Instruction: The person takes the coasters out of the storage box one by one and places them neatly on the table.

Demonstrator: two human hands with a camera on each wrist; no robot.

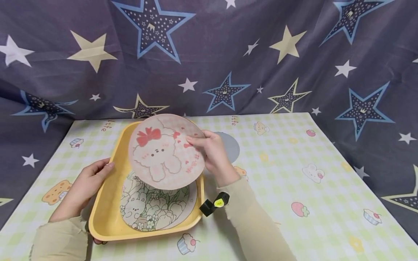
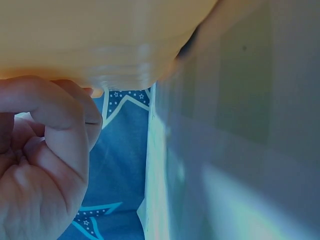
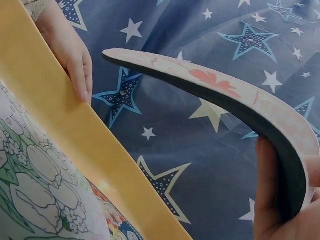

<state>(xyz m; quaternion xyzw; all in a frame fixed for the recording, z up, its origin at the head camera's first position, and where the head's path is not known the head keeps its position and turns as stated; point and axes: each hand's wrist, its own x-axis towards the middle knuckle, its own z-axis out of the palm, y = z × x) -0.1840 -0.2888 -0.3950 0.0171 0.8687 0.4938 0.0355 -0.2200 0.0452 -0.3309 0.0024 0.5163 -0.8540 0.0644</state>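
Note:
A round pink mouse pad with a white cartoon animal and red bow is held above a yellow tray. My right hand pinches its right edge, thumb on the printed face and fingers beneath. In the right wrist view the mouse pad bends and shows a dark underside. My left hand holds the tray's left rim, thumb on top; in the left wrist view its fingers curl by the tray wall. Inside the tray lies another round pad, printed with flowers and a bunny, partly covered from view.
A grey round pad lies on the table right of the tray, partly behind my right hand. In the right wrist view, a colourful printed edge shows beside the flower pad. A checked cloth covers the table; a star-patterned curtain hangs behind.

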